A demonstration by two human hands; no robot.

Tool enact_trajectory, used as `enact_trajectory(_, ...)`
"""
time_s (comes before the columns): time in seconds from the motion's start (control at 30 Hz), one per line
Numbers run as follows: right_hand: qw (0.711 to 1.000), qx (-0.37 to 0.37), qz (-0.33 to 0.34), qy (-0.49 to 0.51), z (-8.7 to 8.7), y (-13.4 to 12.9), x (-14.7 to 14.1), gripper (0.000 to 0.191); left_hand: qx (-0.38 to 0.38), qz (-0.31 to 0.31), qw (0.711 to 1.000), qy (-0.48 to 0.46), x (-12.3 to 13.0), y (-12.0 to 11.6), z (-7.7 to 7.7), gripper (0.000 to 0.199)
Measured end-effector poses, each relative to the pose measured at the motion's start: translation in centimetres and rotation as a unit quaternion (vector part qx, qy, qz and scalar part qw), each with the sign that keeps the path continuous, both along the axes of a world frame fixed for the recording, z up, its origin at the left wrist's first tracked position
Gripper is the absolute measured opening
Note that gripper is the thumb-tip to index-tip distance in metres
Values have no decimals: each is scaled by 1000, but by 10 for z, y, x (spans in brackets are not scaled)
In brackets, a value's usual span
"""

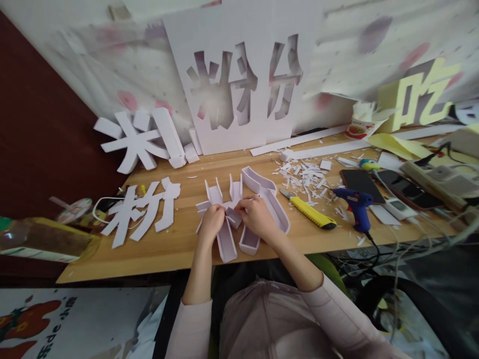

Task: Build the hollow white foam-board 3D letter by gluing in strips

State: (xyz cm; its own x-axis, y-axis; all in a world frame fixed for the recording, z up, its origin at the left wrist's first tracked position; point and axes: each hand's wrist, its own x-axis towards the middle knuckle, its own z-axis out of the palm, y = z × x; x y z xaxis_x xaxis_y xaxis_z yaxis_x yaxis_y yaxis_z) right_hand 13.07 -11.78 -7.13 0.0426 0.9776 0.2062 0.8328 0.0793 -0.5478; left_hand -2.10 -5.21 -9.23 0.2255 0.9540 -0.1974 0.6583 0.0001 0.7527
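A hollow white foam-board character (226,244) lies open side up on the table in front of me, thin walls standing along its edges. My left hand (212,220) is closed in a pinch at its middle, on a thin white foam-board strip (232,215). My right hand (258,215) faces it from the right with fingers pinched at the strip's other side; the exact fingertip contact is partly hidden. Right of my hands is a second hollow piece (279,212) with walls around its outline. A yellow utility knife (312,212) rests farther right, beside a blue glue gun (355,202).
Flat cut characters (138,212) and a bottle (45,239) lie left. A raised character (136,142) and cut-out board (239,134) lean at the back. Scraps (305,177), phones (406,188), a paper tub (361,127), a power strip (445,182) and cables occupy the right.
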Motion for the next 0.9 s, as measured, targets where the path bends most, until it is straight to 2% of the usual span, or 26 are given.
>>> enact_trajectory(0.27,1000,-10,2,-3,4,3,0,20,11,1,1000,9,1,-2,5,31)
enact_trajectory(0.9,1000,12,-11,13,1,-2,-2,14,21,-6,999,44,1,-6,16,30)
